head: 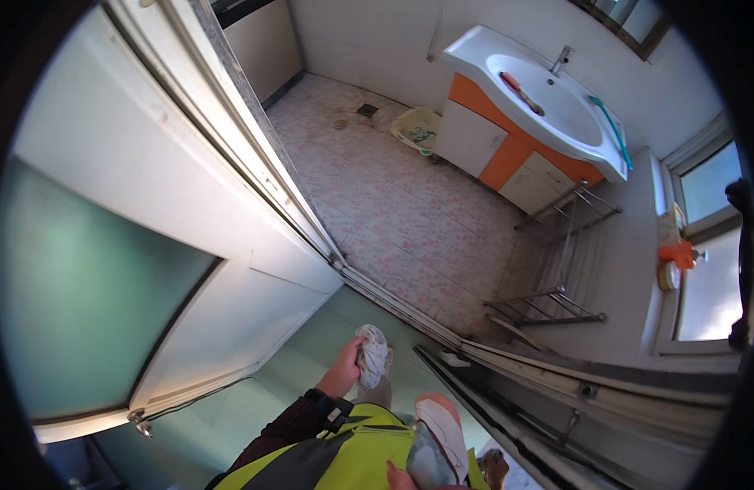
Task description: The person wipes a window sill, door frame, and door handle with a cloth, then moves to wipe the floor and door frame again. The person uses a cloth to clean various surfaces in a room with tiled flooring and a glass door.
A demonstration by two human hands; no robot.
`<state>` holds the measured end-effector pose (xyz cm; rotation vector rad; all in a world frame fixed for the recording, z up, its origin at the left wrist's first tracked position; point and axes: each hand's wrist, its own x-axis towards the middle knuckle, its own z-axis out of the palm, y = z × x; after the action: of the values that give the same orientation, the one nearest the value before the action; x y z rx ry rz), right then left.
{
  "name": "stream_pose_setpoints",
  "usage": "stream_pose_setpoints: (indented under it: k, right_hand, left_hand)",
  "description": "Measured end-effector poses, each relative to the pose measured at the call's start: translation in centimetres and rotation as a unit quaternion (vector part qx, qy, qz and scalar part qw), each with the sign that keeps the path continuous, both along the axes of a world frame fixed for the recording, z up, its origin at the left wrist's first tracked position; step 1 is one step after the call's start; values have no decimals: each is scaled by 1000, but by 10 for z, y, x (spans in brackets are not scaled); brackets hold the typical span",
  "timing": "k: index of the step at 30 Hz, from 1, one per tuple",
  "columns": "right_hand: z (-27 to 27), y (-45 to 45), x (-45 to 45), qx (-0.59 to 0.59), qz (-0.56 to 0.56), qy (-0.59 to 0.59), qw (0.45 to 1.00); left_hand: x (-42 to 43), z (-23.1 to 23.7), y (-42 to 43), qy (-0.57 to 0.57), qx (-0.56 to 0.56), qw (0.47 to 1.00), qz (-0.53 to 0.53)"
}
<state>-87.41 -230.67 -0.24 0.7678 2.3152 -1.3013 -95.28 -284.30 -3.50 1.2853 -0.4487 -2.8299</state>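
My left hand (pixel 346 370) is closed around a crumpled whitish cloth (pixel 372 358), held out in front of my body above the green floor. A dark band with a small device circles that wrist. At the bottom edge, my right hand (pixel 401 476) is partly cut off by the frame. It grips what looks like a shoe (pixel 438 438), with a pale sole, a pink toe end and a mottled grey side. My yellow-green and grey garment (pixel 346 453) fills the space between the two hands.
A white door (pixel 291 306) with frosted glass stands at left. Past the threshold (pixel 401 312) are a washbasin cabinet (pixel 475 135), a plastic basin (pixel 414 125) and a metal rack (pixel 561 294). A brush (pixel 521 93) lies in the sink. Bottles line the windowsill (pixel 653 245).
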Motion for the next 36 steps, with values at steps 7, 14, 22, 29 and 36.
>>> stream_pose_setpoints:
  k: [7, 14, 22, 29, 36]
  right_hand:
    - [12, 39, 6, -6, -30, 95, 995]
    - [60, 149, 111, -66, -117, 18, 991]
    - [32, 335, 289, -60, -393, 141, 907]
    - [-5, 329, 372, 7, -493, 164, 854]
    - [-11, 363, 300, -47, -483, 241, 840]
  left_hand:
    - [29, 19, 33, 38, -138, 989, -47]
    - [67, 52, 170, 40, -122, 971, -200]
    - [66, 89, 390, 286, -384, 819, -318]
    - [8, 133, 417, 298, -314, 854, -288]
    - [-10, 144, 491, 371, -672, 577, -279]
